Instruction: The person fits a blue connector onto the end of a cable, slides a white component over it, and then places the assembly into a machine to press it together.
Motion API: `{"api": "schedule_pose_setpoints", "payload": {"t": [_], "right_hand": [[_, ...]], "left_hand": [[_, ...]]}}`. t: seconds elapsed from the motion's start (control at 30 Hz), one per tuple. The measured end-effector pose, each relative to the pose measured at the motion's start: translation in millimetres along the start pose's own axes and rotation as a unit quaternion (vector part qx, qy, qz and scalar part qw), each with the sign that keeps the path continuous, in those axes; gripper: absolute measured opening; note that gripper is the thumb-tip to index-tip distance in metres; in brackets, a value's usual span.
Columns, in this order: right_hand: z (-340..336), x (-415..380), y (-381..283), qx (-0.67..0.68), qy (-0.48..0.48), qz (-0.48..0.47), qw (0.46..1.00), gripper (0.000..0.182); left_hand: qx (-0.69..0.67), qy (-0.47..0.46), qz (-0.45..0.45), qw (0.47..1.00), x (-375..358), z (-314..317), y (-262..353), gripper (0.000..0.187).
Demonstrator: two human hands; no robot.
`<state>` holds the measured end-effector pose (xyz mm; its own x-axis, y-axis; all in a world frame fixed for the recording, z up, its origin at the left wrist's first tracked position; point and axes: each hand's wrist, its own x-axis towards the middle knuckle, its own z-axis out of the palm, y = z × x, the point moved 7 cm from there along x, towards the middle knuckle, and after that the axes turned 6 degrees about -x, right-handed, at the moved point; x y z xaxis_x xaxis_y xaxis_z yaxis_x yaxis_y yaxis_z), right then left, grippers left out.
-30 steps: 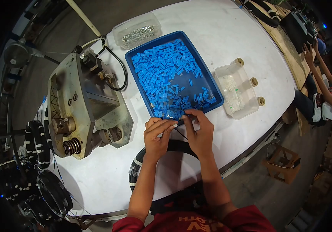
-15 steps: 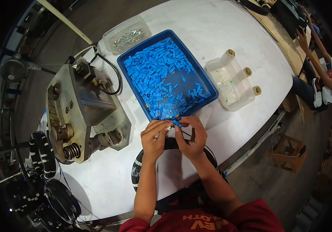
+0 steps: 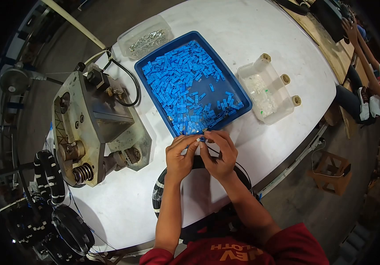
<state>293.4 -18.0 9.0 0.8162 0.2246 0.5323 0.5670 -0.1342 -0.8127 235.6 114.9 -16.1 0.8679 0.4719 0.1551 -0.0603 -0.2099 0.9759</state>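
Observation:
My left hand (image 3: pixel 179 158) is closed in a pinch at the near edge of the blue tray (image 3: pixel 245 96), with a small white piece (image 3: pixel 198 140) at its fingertips. Right beside it, my right hand (image 3: pixel 221 155) pinches a small blue plastic clip (image 3: pixel 202 139), mostly covered by the fingers. The fingertips of both hands meet around these two parts. Behind them the tray holds a heap of loose blue clips (image 3: pixel 176 75). Under my forearms lies a coil of black cable (image 3: pixel 159 187) with white bands.
A metal press-like machine (image 3: pixel 103 119) stands on the white table (image 3: pixel 282 145) at left. A clear bin of metal pieces (image 3: pixel 148 43) sits behind the tray, and a clear bin of small white pieces (image 3: pixel 260 97) at right. A person (image 3: pixel 378 81) works at far right.
The blue clip has turned between my fingers and shows less of its length. Both hands have shifted only slightly, still fingertip to fingertip.

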Motion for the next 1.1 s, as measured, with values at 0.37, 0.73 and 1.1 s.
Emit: {"api": "schedule_pose_setpoints", "payload": {"t": [0.37,0.73,1.1], "right_hand": [[4,-1,11,0.047,-0.026,0.041,0.998,0.036],[8,-7,20,0.104,-0.048,0.086,0.99,0.034],[10,-2,16,0.123,-0.086,0.099,0.984,0.022]], "left_hand": [[0.024,-0.038,0.023,0.999,2,3,-3,0.02],[0.021,-0.009,0.044,0.999,2,2,3,0.023],[0.042,0.007,0.057,0.997,3,1,5,0.023]]}}
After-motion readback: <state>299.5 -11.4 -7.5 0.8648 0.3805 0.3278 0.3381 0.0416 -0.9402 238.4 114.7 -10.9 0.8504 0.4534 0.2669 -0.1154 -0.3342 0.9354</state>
